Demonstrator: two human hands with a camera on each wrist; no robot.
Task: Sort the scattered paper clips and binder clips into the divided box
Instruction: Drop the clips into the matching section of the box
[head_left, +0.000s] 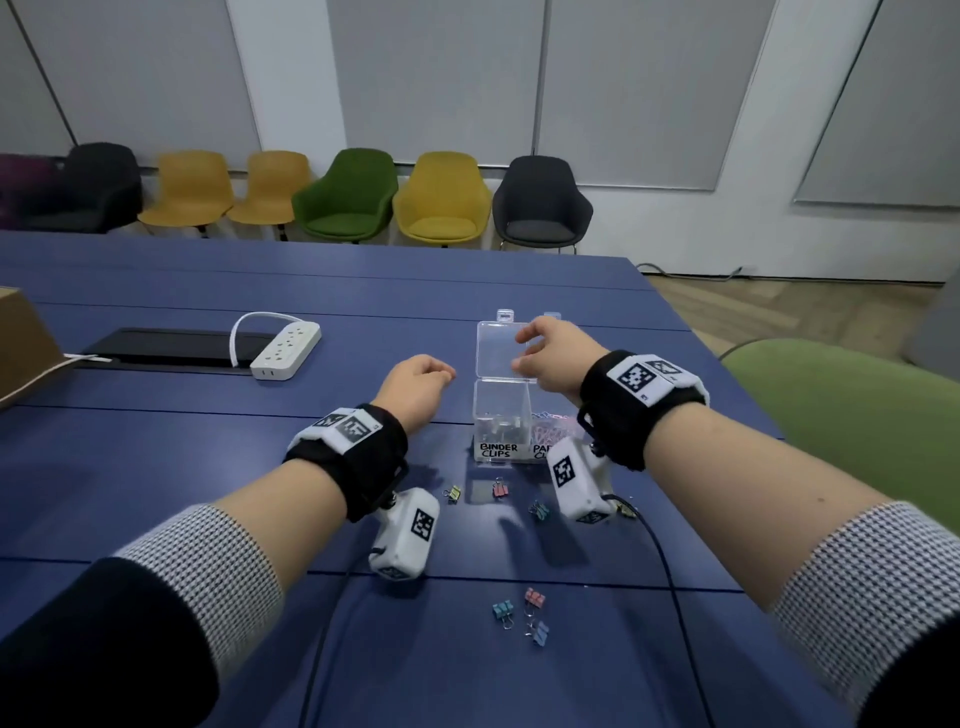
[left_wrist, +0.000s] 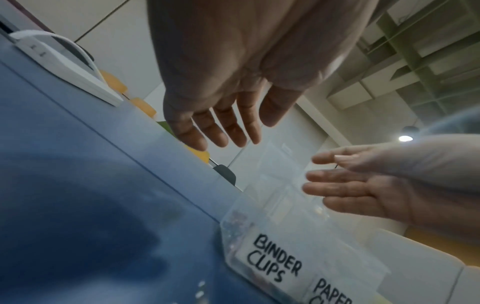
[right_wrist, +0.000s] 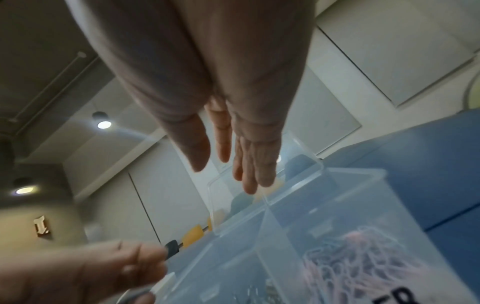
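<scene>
Binder clips (head_left: 500, 490) in pastel colours lie scattered on the blue counter (head_left: 156, 467): a yellow one, a pink one and a teal one just in front of the divided box (head_left: 503, 415), and three more, blue, pink and lilac, in a loose cluster (head_left: 522, 613) nearer the person. Each is small, with a folded coloured body and thin wire handles. That box is clear plastic, standing mid-counter with its lid (head_left: 501, 348) raised upright behind it. A handwritten label reading BINDER CLIPS (left_wrist: 272, 259) marks its left compartment, which holds dark metal clips at the bottom; the right compartment, labelled PAPER, holds a tangle of pink and pale paper clips (right_wrist: 363, 261).

Above the box hovers the right hand (head_left: 550, 358), fingers (right_wrist: 249, 164) relaxed and nearly straight, holding nothing, close to the lid. Just beside the box on its left hangs the left hand (head_left: 415, 384), fingers (left_wrist: 218, 127) loosely extended and empty.

A white power strip (head_left: 285, 351) lies farther back on the left.
</scene>
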